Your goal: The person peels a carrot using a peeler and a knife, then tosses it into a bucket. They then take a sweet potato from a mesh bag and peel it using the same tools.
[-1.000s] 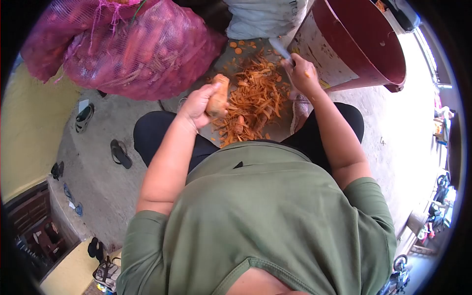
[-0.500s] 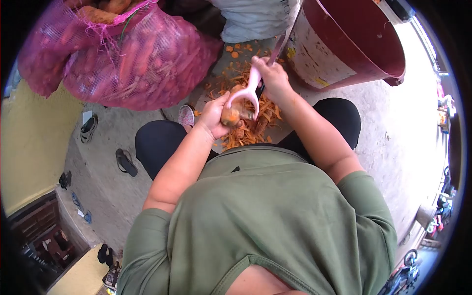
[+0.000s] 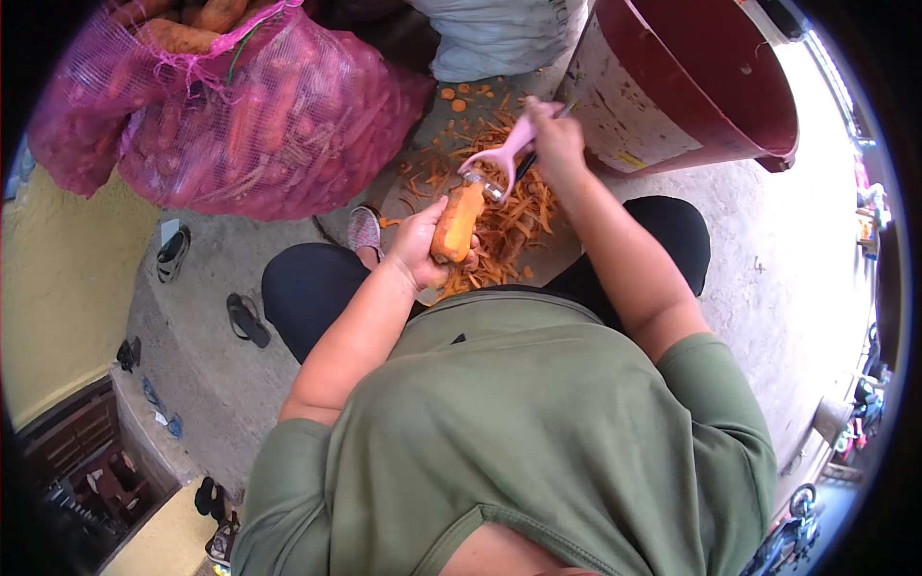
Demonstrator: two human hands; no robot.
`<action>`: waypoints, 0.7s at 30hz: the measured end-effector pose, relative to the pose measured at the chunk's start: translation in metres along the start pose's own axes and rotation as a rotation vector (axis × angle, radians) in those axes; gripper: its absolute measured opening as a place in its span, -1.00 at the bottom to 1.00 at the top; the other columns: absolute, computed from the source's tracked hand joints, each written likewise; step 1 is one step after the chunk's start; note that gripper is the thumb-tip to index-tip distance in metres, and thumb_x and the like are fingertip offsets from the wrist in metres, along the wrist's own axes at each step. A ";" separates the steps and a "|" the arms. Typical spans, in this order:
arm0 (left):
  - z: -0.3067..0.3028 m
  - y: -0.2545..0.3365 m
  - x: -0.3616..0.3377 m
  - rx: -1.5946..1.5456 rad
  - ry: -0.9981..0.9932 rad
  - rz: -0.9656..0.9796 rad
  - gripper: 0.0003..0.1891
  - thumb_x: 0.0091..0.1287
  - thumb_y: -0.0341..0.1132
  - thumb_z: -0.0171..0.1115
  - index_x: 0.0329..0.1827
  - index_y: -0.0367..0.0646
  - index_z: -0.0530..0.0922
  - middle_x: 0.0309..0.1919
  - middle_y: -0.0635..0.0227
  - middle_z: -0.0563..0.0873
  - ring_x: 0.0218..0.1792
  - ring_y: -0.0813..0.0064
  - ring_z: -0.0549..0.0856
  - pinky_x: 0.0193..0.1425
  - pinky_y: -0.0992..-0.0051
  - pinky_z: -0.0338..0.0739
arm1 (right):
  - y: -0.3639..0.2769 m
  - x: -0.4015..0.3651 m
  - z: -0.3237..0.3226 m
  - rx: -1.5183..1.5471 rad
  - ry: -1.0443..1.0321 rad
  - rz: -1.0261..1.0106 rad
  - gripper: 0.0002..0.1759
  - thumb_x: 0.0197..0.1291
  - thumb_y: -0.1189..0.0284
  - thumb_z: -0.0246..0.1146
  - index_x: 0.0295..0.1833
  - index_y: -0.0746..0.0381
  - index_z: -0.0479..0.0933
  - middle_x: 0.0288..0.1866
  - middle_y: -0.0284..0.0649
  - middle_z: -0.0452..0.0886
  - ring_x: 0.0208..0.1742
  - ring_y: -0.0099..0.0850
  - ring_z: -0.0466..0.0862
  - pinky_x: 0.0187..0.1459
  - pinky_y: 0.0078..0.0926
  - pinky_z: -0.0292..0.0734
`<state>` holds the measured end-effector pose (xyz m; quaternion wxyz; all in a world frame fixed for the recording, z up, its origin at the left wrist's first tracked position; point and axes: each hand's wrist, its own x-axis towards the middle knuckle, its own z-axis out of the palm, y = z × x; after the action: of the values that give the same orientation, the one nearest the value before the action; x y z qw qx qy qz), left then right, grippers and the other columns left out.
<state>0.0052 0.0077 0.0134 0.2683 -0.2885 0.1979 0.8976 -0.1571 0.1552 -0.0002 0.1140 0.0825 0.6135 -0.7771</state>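
- Orange carrot (image 3: 457, 223): held in the air over the lap, far tip pointing away from the body.
- Left hand (image 3: 420, 252) is clenched round the carrot's near end, with the fingers wrapped under and the thumb on the side.
- Pink peeler (image 3: 499, 158): its head sits at the carrot's far tip and looks to be touching it. I can't tell if the blade is biting.
- Right hand (image 3: 555, 142) is closed tight on the peeler handle, beyond and right of the carrot.
- Progress: the carrot's visible face is clean bright orange, so it looks mostly peeled. The part inside the palm is hidden, so I can't tell there.
- Peels (image 3: 509, 206) are heaped on the ground just beyond the carrot, with a few round offcuts farther out. Judging by the heap, several carrots are already done.
- Mesh sack (image 3: 240, 115): pink, beyond and left of the carrot, bulging with dull unpeeled carrots. A lot looks left to do.
- Bucket (image 3: 691, 86): dark red and tilted, beyond and right of the carrot, near the right hand.
- White sack (image 3: 499, 38) lies beyond the carrot, past the peels.
- Pink shoe (image 3: 364, 228) is just left of the carrot.
- Dark sandal (image 3: 245, 319) lies on the concrete, well left of the carrot.
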 end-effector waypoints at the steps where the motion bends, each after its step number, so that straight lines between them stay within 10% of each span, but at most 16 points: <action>1: -0.003 0.000 -0.001 -0.009 0.013 0.004 -0.61 0.29 -0.04 -0.18 -0.10 -0.20 0.36 -0.42 0.16 0.52 -0.40 0.32 0.57 -0.41 0.35 0.53 | -0.004 0.006 -0.003 -0.028 0.095 -0.097 -0.75 0.05 0.29 0.19 -0.42 0.22 0.33 -0.66 -0.32 0.40 -0.73 -0.54 0.37 -0.72 -0.64 0.27; 7: 0.009 0.000 0.000 -0.025 0.050 0.072 -0.60 0.30 -0.07 -0.21 -0.06 -0.24 0.35 -0.33 0.19 0.52 -0.38 0.34 0.56 -0.34 0.35 0.52 | -0.010 -0.051 0.018 0.165 -0.463 0.204 -0.74 0.06 0.27 0.18 -0.42 0.23 0.35 -0.61 -0.30 0.44 -0.70 -0.53 0.42 -0.70 -0.64 0.34; 13: -0.002 -0.003 -0.001 0.005 -0.129 -0.039 -0.63 0.31 -0.09 -0.21 -0.06 -0.19 0.36 -0.36 0.21 0.53 -0.38 0.36 0.57 -0.35 0.34 0.52 | -0.006 0.003 -0.014 -0.009 0.053 -0.041 -0.76 0.09 0.31 0.16 -0.41 0.24 0.34 -0.61 -0.32 0.40 -0.71 -0.55 0.36 -0.70 -0.62 0.26; 21: 0.023 -0.008 0.002 -0.018 0.029 0.018 -0.63 0.29 -0.07 -0.18 -0.08 -0.17 0.37 -0.36 0.25 0.52 -0.41 0.39 0.52 -0.41 0.40 0.47 | -0.015 -0.050 0.007 -0.108 -0.393 0.148 -0.76 0.10 0.26 0.14 -0.36 0.22 0.37 -0.61 -0.34 0.40 -0.69 -0.57 0.38 -0.69 -0.63 0.26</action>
<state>-0.0010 0.0268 0.0278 0.2546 -0.3018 0.1964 0.8975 -0.1128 0.1552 0.0290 0.2925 -0.0322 0.6122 -0.7339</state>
